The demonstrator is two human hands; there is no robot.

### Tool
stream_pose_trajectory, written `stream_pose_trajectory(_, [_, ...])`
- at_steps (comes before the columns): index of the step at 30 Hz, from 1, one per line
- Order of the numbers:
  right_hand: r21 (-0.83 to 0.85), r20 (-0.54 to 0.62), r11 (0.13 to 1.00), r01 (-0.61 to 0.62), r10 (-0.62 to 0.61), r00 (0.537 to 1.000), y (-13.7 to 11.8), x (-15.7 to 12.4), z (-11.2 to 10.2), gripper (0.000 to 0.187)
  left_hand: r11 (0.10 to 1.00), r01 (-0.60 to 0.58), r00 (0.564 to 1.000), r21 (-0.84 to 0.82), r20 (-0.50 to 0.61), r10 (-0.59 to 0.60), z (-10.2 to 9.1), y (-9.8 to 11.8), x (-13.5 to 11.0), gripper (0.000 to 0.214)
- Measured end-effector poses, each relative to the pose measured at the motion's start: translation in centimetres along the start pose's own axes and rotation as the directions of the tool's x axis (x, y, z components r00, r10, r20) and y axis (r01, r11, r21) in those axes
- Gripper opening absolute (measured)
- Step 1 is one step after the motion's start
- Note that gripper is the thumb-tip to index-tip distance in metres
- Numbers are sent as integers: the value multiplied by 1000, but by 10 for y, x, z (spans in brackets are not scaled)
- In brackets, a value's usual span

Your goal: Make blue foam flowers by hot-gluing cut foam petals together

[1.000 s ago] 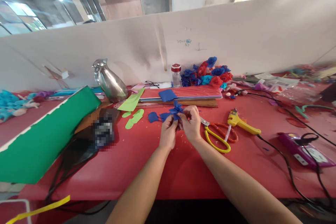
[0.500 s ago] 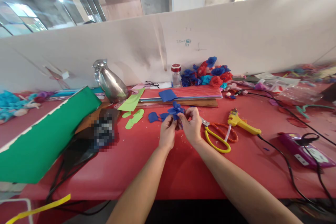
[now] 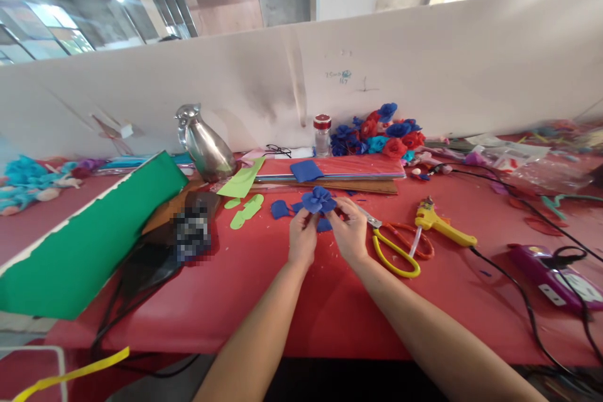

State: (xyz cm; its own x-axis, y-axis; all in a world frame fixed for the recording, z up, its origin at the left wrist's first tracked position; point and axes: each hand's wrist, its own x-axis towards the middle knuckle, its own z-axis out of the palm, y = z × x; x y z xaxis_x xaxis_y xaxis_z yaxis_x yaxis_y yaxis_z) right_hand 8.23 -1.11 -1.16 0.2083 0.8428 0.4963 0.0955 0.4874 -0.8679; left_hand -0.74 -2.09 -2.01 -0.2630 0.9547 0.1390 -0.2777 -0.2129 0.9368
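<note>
A blue paper flower [image 3: 318,200] with layered petals is held between my two hands above the red table. My left hand [image 3: 303,235] pinches its left lower side. My right hand [image 3: 349,229] grips the right side, fingers curled, and partly hides what lies behind. Blue petal pieces [image 3: 280,209] lie just left of the flower, and another blue piece [image 3: 325,225] shows between my hands. Scissors [image 3: 396,254] with one yellow and one red handle rest right of my right hand. A yellow glue gun [image 3: 443,225] lies beyond them.
Light green petals [image 3: 247,211] lie left of my hands, near a steel jug [image 3: 210,147]. Behind are stacked sheets [image 3: 358,167], a jar [image 3: 323,135] and a bunch of flowers [image 3: 386,135]. A purple power strip [image 3: 551,276] with black cables sits right; a green sheet [image 3: 89,245] left.
The flower has turned so its open face shows more fully. A blue piece is now visible between my hands. The whole view has shifted slightly.
</note>
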Motion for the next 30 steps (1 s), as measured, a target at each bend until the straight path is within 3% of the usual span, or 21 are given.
stream_pose_trajectory(5, [17,50,1000,-25,25,998,-1,-2,0,14,999,22,999,40,-26,-21,-1,2,-1,17])
stream_pose_trajectory(13, [-4,41,999,-33,34,999,-1,-3,2,16,972,-113,994,204,12,113,-7,-4,3,15])
stream_pose_trajectory(30, [-5,36,1000,-22,22,999,5,-4,1,11,881,-224,970,416,10,242,-8,5,-3,18])
